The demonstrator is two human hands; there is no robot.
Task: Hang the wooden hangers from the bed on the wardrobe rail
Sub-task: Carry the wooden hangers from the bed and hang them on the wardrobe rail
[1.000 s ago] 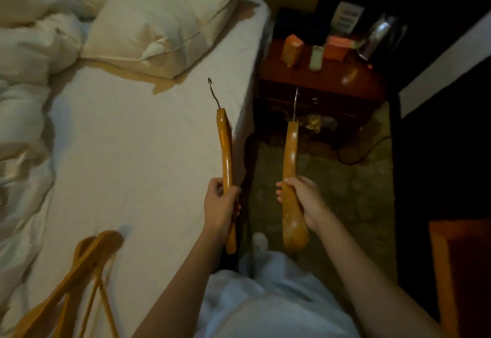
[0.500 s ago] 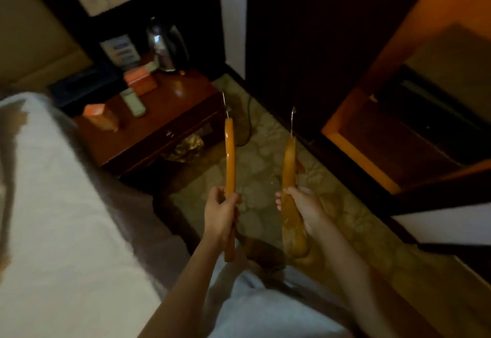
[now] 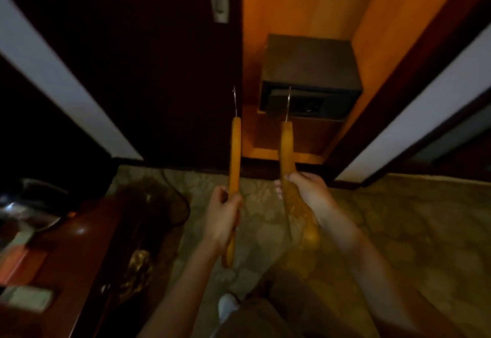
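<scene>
Wooden hangers, one per fist: left hand (image 3: 221, 220) closed round the left hanger (image 3: 235, 167), right hand (image 3: 308, 194) clamped on the right hanger (image 3: 287, 151); both held just in front of the safe (image 3: 310, 77); no rail in view, so those hooks could snag the dark door beside it.

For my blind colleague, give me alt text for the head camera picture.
Each hand, left hand and right hand, grips one wooden hanger, hooks pointing up, facing an open wardrobe with a dark safe inside.
</scene>
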